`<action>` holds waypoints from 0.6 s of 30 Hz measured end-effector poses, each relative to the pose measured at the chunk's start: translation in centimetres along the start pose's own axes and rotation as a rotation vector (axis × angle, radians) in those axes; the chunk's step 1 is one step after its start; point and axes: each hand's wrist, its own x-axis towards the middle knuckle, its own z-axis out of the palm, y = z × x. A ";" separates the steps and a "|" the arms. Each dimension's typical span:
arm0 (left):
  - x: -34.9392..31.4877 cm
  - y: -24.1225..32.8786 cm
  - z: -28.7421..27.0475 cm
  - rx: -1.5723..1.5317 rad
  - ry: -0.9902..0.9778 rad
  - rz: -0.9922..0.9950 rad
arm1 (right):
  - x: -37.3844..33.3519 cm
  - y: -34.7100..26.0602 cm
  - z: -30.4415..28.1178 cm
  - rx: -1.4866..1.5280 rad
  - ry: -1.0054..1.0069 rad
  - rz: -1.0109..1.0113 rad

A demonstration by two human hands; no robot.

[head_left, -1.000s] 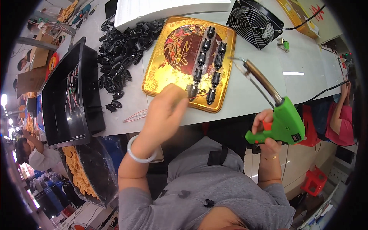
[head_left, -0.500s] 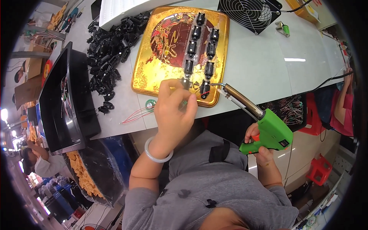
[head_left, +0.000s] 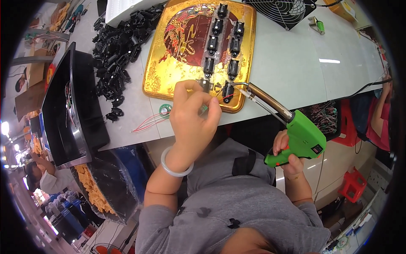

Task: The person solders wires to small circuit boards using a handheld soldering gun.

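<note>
A green pistol-grip soldering gun with a brown barrel sits clenched in the right hand; the left hand pinches a small black connector just beyond its fingertips.

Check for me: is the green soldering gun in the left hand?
No, the right hand grips the green soldering gun; the left hand pinches a small part.

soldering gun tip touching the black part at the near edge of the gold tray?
Cannot tell. In the head view the soldering gun tip ends right at the black part on the gold tray, but any gap there is too small to see.
</note>
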 end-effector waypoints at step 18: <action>0.0 -0.1 0.0 0.009 -0.011 0.026 | 0.0 0.5 -0.1 0.014 0.007 0.020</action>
